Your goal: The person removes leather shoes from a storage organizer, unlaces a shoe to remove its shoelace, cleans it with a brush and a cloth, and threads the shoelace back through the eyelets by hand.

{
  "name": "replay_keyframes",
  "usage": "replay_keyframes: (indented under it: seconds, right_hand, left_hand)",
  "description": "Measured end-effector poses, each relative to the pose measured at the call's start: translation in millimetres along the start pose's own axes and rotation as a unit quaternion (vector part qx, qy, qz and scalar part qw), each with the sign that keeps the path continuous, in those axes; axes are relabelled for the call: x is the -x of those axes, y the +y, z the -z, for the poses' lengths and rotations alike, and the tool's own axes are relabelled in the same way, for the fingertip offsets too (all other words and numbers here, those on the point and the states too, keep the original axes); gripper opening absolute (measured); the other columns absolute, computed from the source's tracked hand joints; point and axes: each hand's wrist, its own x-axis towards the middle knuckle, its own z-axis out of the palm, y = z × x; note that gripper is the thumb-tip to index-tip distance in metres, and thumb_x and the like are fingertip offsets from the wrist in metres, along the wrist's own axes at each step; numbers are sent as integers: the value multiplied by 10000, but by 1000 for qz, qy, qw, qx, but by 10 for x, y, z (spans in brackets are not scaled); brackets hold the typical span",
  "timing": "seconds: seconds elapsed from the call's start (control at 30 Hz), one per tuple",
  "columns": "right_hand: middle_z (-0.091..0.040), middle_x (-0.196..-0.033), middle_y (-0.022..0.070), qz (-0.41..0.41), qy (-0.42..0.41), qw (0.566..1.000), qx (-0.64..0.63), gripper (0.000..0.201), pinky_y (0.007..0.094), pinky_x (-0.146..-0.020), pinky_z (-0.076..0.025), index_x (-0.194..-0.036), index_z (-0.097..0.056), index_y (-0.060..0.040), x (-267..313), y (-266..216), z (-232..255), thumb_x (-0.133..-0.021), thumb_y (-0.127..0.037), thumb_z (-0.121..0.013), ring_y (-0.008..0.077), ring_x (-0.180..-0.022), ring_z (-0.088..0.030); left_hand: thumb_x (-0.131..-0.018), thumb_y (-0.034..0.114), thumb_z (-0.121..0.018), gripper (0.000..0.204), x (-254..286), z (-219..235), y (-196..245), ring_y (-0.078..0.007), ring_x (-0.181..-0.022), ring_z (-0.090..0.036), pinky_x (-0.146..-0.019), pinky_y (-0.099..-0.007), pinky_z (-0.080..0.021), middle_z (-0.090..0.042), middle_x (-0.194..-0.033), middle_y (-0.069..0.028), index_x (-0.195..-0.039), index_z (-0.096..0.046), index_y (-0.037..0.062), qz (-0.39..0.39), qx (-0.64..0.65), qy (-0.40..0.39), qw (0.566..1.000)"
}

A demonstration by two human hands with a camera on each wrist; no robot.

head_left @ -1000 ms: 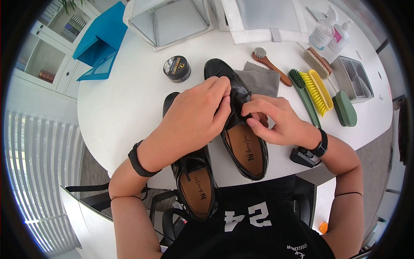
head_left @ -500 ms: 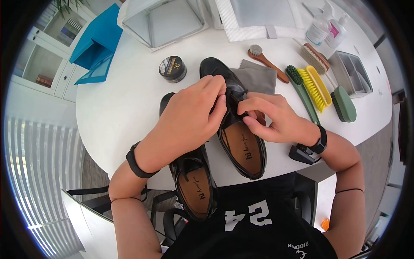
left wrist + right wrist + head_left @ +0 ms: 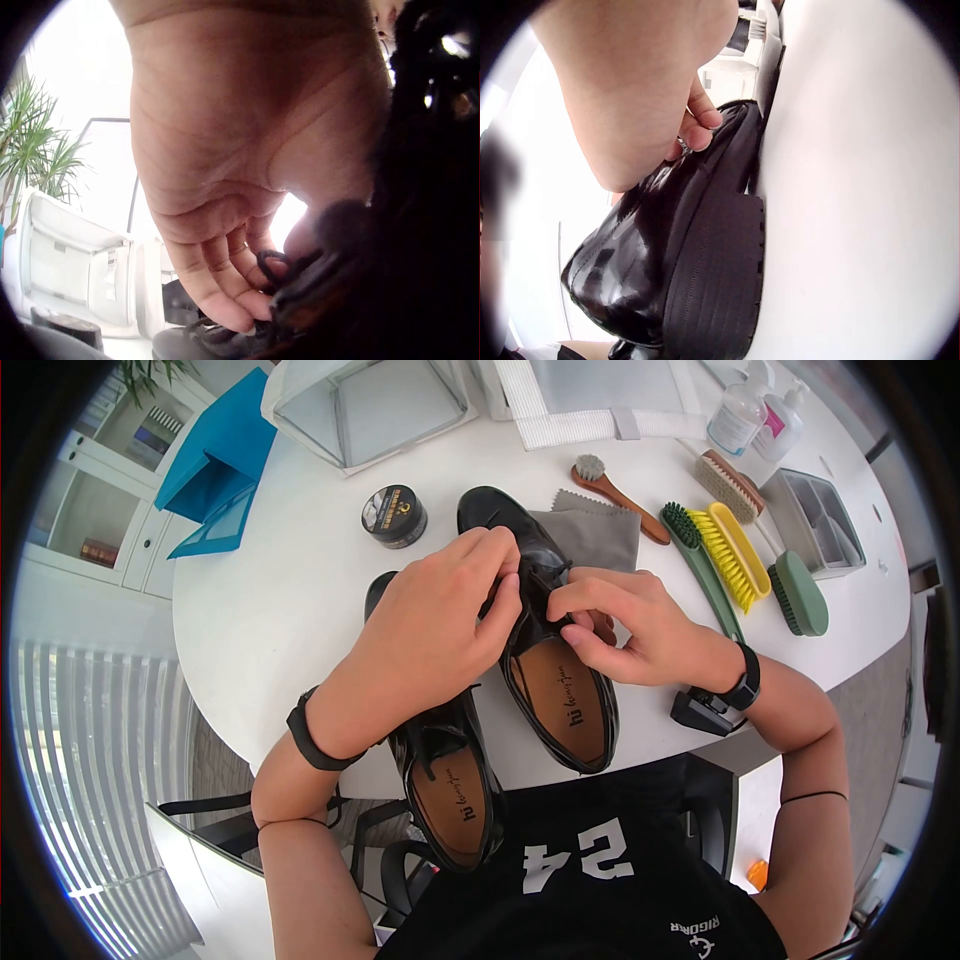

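Observation:
A black glossy lace-up shoe [image 3: 500,510] with a brown insole lies toe-away on the white table. My left hand [image 3: 435,610] reaches over its left side, thumb and fingers pinching the black shoelace; a small loop of lace [image 3: 271,264] shows by the fingertips in the left wrist view. My right hand [image 3: 640,630] is at the lacing from the other side, index finger and thumb curled in at the lace. In the right wrist view some of its fingers [image 3: 697,135] rest against the glossy upper. The matching shoe [image 3: 450,790] lies to the left, partly under my left forearm.
A round polish tin [image 3: 394,516] stands beyond the shoes. To the right lie a grey cloth [image 3: 590,535], a wooden-handled brush [image 3: 625,500], several more brushes, a grey divided box [image 3: 815,520] and pump bottles [image 3: 740,420]. White bins [image 3: 370,410] and a blue folder [image 3: 215,470] are at the back.
Both hands stay at the lacing with only slight finger movement. The view has shifted a little, so the table things appear slightly left and higher.

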Motion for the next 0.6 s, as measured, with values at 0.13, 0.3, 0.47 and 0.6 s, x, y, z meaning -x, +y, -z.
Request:
replay_keyframes:
  seconds: [0.13, 0.3, 0.47, 0.6]
  right_hand:
    - [-602, -824, 53, 5, 0, 1000, 0, 240, 334, -588, -483, -1169, -698, -65, -2, 4, 3, -942, 7, -725, 183, -650, -578]
    - [-603, -824, 54, 4, 1, 1000, -3, 234, 334, -589, -482, -1165, -697, -67, -2, -1, 0, -944, 6, -722, 183, -649, -577]
    - [-603, -822, 55, -1, -4, 1000, -3, 228, 334, -588, -479, -1163, -696, -70, -7, -11, 12, -948, 4, -716, 183, -646, -577]
    - [-603, -818, 57, -4, -8, 1000, 3, 231, 335, -587, -479, -1167, -695, -70, -7, -10, 8, -949, 4, -715, 185, -644, -579]
  left_hand:
    - [-997, 22, -628, 92, -6, 7, -5, -336, -753, -600, -714, -406, -496, -602, -897, -176, -1036, -554, -17, -5, 5, -2, 1000]
    - [-996, 21, -628, 91, -7, -3, -21, -332, -746, -591, -709, -404, -491, -600, -888, -173, -1031, -553, -17, -8, 5, 1, 1000]
    - [-999, 23, -626, 91, -6, 0, -10, -333, -742, -587, -703, -406, -487, -601, -888, -174, -1032, -552, -17, -8, 5, 2, 1000]
    - [-1002, 27, -624, 90, -8, 4, -9, -336, -743, -590, -705, -409, -491, -602, -890, -176, -1035, -552, -18, -9, 3, 3, 1000]
